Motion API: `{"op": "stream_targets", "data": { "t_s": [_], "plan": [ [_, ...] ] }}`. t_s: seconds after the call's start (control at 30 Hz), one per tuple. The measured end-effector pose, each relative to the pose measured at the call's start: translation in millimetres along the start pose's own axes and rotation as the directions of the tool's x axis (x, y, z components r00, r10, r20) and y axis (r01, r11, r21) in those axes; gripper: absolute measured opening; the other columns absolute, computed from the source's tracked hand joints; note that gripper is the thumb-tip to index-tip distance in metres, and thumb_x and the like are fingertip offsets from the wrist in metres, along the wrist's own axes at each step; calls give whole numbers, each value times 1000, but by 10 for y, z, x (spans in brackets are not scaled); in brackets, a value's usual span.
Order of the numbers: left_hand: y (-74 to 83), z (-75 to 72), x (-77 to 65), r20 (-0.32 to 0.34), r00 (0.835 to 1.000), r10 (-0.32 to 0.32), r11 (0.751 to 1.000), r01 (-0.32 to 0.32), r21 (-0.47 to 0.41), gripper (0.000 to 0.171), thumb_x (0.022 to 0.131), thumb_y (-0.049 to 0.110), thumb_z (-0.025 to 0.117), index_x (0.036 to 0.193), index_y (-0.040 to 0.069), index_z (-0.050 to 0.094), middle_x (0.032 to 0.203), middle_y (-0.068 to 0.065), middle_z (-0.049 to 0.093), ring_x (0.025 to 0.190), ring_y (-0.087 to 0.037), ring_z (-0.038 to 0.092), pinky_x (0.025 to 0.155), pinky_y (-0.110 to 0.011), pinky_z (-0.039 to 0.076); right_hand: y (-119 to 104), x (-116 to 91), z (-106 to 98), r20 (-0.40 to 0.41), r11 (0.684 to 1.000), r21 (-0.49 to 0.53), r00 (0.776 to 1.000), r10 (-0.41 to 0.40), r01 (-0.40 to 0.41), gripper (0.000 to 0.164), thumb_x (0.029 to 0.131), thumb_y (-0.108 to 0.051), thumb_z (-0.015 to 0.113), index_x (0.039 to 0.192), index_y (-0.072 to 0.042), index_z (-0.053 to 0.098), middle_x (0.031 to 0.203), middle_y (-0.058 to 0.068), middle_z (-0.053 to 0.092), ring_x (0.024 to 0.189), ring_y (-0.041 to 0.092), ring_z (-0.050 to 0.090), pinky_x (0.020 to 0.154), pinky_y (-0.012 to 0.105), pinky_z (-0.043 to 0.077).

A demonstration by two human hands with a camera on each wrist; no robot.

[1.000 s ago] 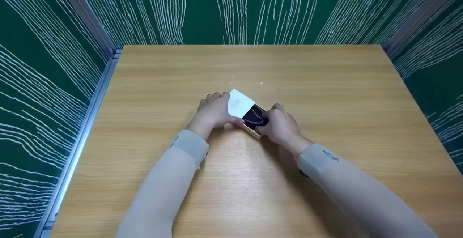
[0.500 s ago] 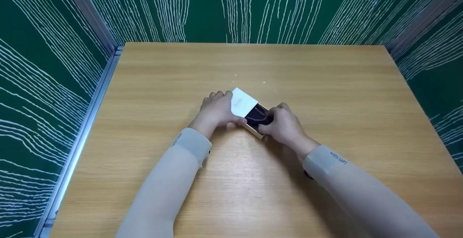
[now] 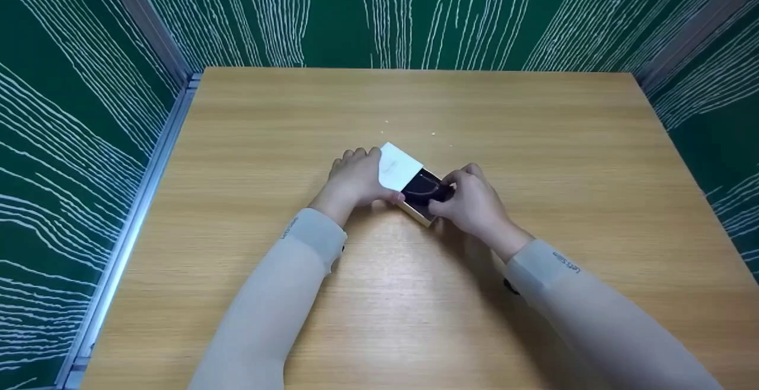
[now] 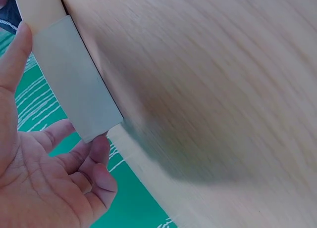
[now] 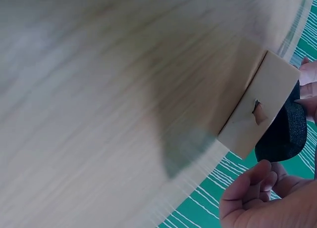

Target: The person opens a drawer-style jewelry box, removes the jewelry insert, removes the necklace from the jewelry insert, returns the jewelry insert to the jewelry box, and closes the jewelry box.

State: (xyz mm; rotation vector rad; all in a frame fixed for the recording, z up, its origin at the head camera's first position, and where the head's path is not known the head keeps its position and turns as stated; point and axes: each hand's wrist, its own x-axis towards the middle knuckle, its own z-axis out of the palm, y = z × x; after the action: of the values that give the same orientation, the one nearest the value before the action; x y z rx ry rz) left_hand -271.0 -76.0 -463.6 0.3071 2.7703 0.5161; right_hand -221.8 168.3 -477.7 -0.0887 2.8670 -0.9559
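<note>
L hand (image 3: 356, 178) grips white-and-tan rect. cardboard box (image 3: 399, 168), prob. to steady it; R hand (image 3: 474, 205) pinches black textured round-edged item (image 3: 421, 185) at box's uncovered end, prob. for control.

A broad, straight-edged tabletop of light tan wood grain (image 3: 296, 105) fills most of the head view, with a glossy patch of reflected light on its near middle. Beyond its far edge stands a dark green back panel covered in wavy white lines (image 3: 332, 22). A similarly lined green left panel (image 3: 59, 141) and green right panel (image 3: 705, 135) flank it. A silvery metal rail (image 3: 144, 200) runs along the tabletop's left edge. Greyish posts (image 3: 148, 22) rise at both far corners. A few tiny pale specks (image 3: 433, 133) lie on the wood.
</note>
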Motion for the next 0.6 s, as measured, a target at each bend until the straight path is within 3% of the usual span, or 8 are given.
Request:
{"op": "stream_targets", "data": {
  "t_s": [0.33, 0.6],
  "plan": [
    [-3, -37, 6, 4, 1000, -18, 1000, 18, -24, 119, 85, 67, 93, 174, 10, 38, 162, -17, 55, 151, -37, 47, 135, -55, 34, 136, -83, -111, 42, 999, 27, 999, 26, -27, 58, 91, -28, 87, 136, 5, 71, 133, 19, 54, 108, 33, 62, 105, 48, 52],
    [15, 17, 5, 14, 1000, -27, 999, 27, -41, 123, 85, 67, 93, 176, 10, 33, 168, -18, 51, 156, -38, 45, 139, -55, 30, 216, -130, -122, 68, 1000, 1, 997, 28, -28, 83, 93, -37, 90, 160, -1, 57, 143, 23, 53, 110, 35, 61, 106, 53, 54]
  ]
}}
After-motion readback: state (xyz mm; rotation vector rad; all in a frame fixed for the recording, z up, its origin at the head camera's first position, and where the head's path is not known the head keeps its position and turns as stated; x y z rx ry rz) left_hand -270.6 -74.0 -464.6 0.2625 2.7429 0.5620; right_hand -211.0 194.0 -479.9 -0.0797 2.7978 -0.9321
